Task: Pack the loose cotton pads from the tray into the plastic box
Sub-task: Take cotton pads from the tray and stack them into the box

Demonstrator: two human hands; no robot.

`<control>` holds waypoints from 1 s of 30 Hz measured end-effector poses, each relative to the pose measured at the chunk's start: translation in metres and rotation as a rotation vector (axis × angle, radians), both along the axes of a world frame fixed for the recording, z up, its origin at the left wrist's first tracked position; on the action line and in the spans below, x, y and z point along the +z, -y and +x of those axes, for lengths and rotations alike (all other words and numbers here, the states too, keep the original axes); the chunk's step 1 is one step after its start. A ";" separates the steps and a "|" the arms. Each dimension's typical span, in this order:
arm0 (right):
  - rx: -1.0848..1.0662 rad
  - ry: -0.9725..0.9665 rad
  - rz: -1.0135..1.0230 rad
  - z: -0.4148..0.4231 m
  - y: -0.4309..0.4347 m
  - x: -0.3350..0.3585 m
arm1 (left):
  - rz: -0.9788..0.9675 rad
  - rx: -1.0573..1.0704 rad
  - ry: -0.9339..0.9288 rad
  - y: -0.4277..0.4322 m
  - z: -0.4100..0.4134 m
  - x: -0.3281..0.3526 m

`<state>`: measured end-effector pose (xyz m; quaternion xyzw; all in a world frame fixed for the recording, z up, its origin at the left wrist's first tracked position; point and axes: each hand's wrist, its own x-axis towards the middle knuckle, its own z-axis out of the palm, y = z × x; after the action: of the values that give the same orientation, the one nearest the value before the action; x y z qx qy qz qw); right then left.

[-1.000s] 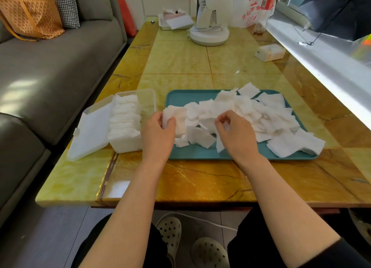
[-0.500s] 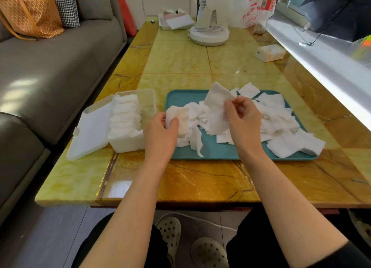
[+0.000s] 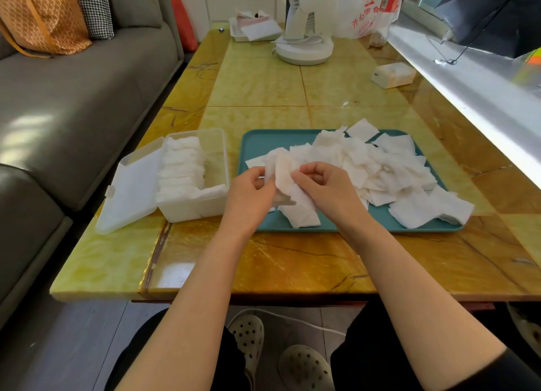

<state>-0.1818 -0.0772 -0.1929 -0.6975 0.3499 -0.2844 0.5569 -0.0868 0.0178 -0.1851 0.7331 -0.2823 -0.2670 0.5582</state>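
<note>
A teal tray (image 3: 263,141) on the table holds a heap of loose white cotton pads (image 3: 380,168), piled mostly in its middle and right. Left of it stands the clear plastic box (image 3: 218,156) with its lid (image 3: 131,191) folded open to the left; a row of pads (image 3: 181,168) fills its left side. Over the tray's front left part, my left hand (image 3: 248,194) and my right hand (image 3: 328,188) hold a small stack of pads (image 3: 282,174) between them, fingers curled around it.
The yellow stone table (image 3: 263,83) carries a white fan base (image 3: 304,49), a small white packet (image 3: 393,74), a white tray with papers (image 3: 254,29) and a plastic bag (image 3: 369,7) at the far end. A grey sofa (image 3: 73,97) runs along the left.
My right hand lifted a pad from the heap and brought it left to my left hand. Both hands now meet on the stack over the tray's front left.
</note>
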 end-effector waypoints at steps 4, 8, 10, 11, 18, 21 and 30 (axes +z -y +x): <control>-0.012 0.005 -0.137 -0.001 0.000 -0.002 | -0.017 -0.004 -0.060 -0.001 -0.001 0.003; -0.016 0.006 -0.230 -0.002 0.001 -0.003 | -0.023 -0.011 -0.064 -0.004 -0.002 0.005; -0.012 0.005 -0.251 -0.003 0.001 -0.004 | -0.024 -0.005 -0.064 -0.004 -0.002 0.006; -0.012 0.003 -0.255 -0.003 0.000 -0.004 | -0.023 0.002 -0.072 -0.004 -0.002 0.006; 0.001 -0.041 -0.312 -0.005 0.000 -0.004 | -0.014 -0.022 -0.015 -0.005 -0.004 0.006; 0.017 -0.105 -0.311 -0.006 0.002 -0.006 | -0.001 0.049 0.067 -0.004 -0.001 0.002; 0.198 0.128 -0.048 -0.010 0.002 0.009 | 0.098 0.078 0.219 -0.005 0.002 -0.001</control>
<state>-0.1915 -0.0796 -0.1834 -0.7223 0.2361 -0.2804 0.5865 -0.0847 0.0227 -0.1858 0.7949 -0.2994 -0.1768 0.4973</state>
